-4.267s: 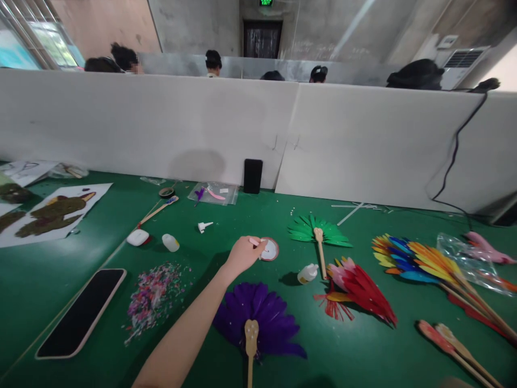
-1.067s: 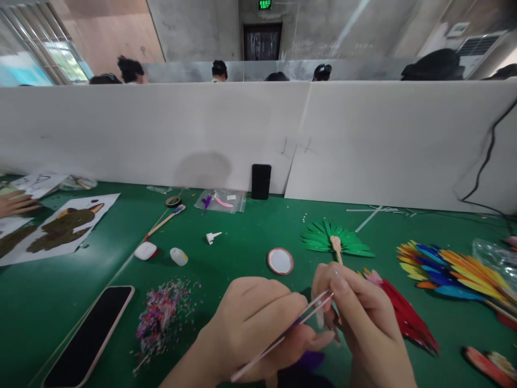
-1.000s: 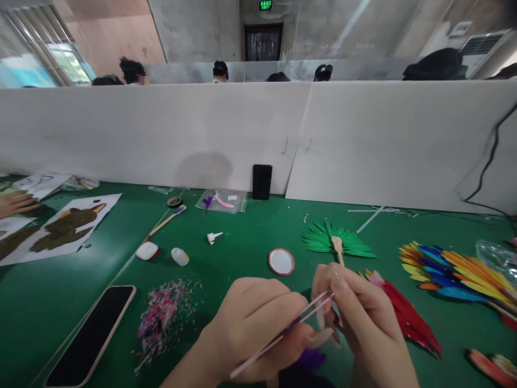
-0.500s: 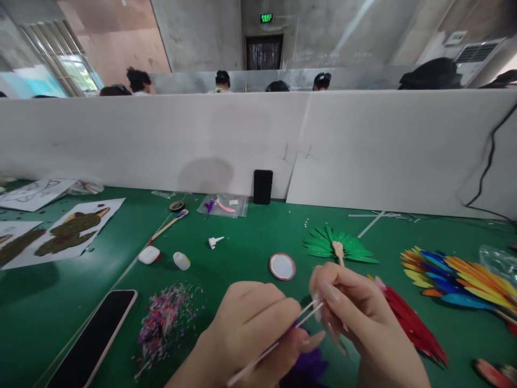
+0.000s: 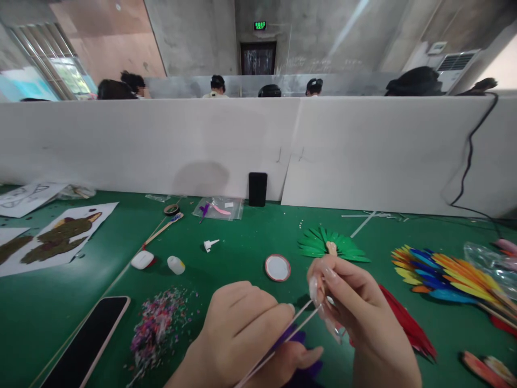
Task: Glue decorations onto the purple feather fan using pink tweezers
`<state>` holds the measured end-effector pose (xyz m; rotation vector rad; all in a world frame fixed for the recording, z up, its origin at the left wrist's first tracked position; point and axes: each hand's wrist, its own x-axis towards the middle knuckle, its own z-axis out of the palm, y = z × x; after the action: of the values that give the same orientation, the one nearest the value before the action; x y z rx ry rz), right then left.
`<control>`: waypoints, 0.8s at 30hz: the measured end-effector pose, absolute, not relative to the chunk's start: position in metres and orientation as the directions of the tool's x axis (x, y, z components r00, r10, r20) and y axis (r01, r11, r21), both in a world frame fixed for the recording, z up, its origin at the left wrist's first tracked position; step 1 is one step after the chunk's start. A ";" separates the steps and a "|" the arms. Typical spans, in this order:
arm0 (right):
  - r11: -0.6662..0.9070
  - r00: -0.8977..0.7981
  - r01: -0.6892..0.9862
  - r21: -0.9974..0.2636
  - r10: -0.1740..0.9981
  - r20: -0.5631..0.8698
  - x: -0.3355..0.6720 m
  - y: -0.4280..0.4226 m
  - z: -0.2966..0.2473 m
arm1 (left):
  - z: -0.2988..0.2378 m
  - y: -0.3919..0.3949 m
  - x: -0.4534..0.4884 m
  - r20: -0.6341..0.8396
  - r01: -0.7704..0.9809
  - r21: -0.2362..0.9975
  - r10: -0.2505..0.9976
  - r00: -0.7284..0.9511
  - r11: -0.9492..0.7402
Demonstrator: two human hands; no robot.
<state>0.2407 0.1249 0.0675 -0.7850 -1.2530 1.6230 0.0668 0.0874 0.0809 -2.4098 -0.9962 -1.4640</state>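
My left hand [image 5: 246, 328] is closed around two thin, pale strands [image 5: 278, 347] that run diagonally up to my right hand. With its thumb and fingers pinched together, my right hand [image 5: 359, 307] holds their upper ends; the exact grip is hidden. Purple feather-like pieces [image 5: 309, 372] show beneath and between the hands, partly covered by the left one. Just beyond the right hand lies a green feathered fan [image 5: 343, 245] with a pale wooden handle. A bundle of red strips [image 5: 410, 328] rests to the right, partly behind the right hand.
A round white disc [image 5: 277, 268] lies ahead. Leftward are a phone [image 5: 86, 342], colourful shreds [image 5: 157, 328], a small white bottle [image 5: 176, 264], a white nozzle [image 5: 210, 245] and a brush [image 5: 163, 230]. Multicoloured feathers [image 5: 452, 275] lie right. A white partition [image 5: 343, 151] stands behind.
The two strands spread slightly wider between my hands. My left fingers and thumb have moved farther apart, and my right fingers have turned a little. The whole view has shifted slightly.
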 end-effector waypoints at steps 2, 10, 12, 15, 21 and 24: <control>-0.072 -0.369 -0.286 -0.956 0.929 0.040 0.240 0.124 0.068 | 0.082 0.087 0.067 0.834 0.602 0.206 0.461 0.304 -0.771; -0.005 -0.311 -0.250 -0.968 0.947 0.075 0.240 0.116 0.067 | 0.080 0.089 0.063 0.830 0.609 0.186 0.455 0.323 -0.771; 0.023 -0.304 -0.209 -0.978 0.949 0.087 0.241 0.114 0.068 | 0.079 0.089 0.062 0.821 0.601 0.191 0.462 0.336 -0.776; 0.060 -0.303 -0.154 -0.986 0.947 0.105 0.240 0.112 0.070 | 0.078 0.090 0.062 0.802 0.579 0.203 0.473 0.363 -0.789; 0.093 -0.309 -0.068 -0.993 0.945 0.110 0.238 0.111 0.074 | 0.079 0.093 0.066 0.823 0.580 0.178 0.444 0.355 -0.795; 0.072 -0.349 -0.080 -0.994 0.932 0.096 0.239 0.113 0.074 | 0.079 0.093 0.066 0.822 0.577 0.173 0.440 0.362 -0.798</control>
<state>0.2387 0.1129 0.0744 -0.9036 -1.4548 1.4301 0.0661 0.0927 0.0792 -2.4691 -0.9298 -1.4197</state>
